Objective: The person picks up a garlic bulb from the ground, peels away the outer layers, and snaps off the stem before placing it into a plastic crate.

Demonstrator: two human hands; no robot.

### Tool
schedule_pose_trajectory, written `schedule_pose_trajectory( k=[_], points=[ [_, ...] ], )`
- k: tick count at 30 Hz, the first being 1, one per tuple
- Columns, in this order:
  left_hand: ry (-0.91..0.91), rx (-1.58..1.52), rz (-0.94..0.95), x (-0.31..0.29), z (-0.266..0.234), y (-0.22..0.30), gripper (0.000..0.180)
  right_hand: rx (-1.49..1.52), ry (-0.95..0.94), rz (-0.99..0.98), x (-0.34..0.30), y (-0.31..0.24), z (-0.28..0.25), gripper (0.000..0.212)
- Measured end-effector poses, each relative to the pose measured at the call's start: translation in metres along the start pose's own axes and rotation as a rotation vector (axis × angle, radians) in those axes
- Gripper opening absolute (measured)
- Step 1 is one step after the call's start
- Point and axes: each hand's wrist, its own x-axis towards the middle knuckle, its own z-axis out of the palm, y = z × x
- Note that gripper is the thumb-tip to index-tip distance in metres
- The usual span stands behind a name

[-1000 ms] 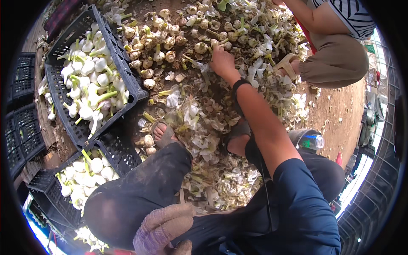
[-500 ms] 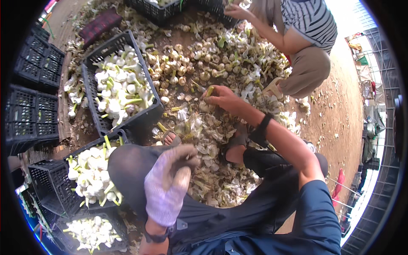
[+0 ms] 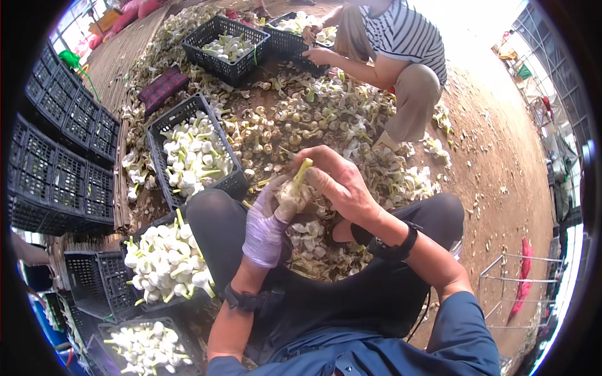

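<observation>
A garlic bulb (image 3: pixel 293 193) with a short cut green-yellow stem is held between my hands, over the gap between my knees. My left hand (image 3: pixel 266 216), in a pale purple glove with soiled fingers, is closed round the bulb from the left and below. My bare right hand (image 3: pixel 342 185) is closed at the stem from the right, its thumb against it. A thin pointed thing sticks out past the right fingers; most of it is hidden in the hand. Below lie loose garlic skins (image 3: pixel 307 241).
Black crates of trimmed white garlic stand at my left: one ahead (image 3: pixel 235 182), one by my knee (image 3: pixel 169 263), one lower (image 3: pixel 150 344). Untrimmed bulbs (image 3: pixel 276 128) and husks cover the ground ahead. A crouching person (image 3: pixel 401 37) works beyond. Stacked empty crates (image 3: pixel 63 175) stand far left.
My right hand has drawn back from the pile with the garlic bulb, and my left hand has come up and closed round it. The view has tilted up, showing more crates ahead.
</observation>
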Motion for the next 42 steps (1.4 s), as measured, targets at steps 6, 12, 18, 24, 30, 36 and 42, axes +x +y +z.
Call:
schedule_pose_trajectory(
  k=[6,12,18,24,30,36,42],
  points=[
    [0.183,0.46,0.262,0.007,0.005,-0.014,0.065,-0.279,-0.123,0.211,-0.025,-0.005,-0.012,0.034],
    [0.157,0.855,0.418,0.008,0.006,-0.018,0.066,-0.201,-0.175,0.214,-0.024,0.013,-0.023,0.04],
    [0.06,0.901,0.561,0.012,0.002,-0.019,0.068,-0.115,-0.171,0.34,-0.022,0.009,-0.026,0.035],
    [0.047,1.006,0.654,0.013,0.001,-0.018,0.068,-0.087,-0.113,0.388,-0.021,0.015,-0.019,0.031],
    [0.06,0.829,0.497,0.007,0.005,-0.019,0.061,-0.205,-0.113,0.214,-0.02,0.017,-0.02,0.027],
    [-0.036,0.111,0.101,0.007,0.006,-0.012,0.074,-0.468,-0.113,-0.232,-0.015,0.015,-0.032,0.019],
    [-0.146,-0.008,-0.148,0.008,0.005,-0.001,0.088,-0.626,-0.201,-0.428,-0.011,0.01,-0.048,0.018]
  ],
)
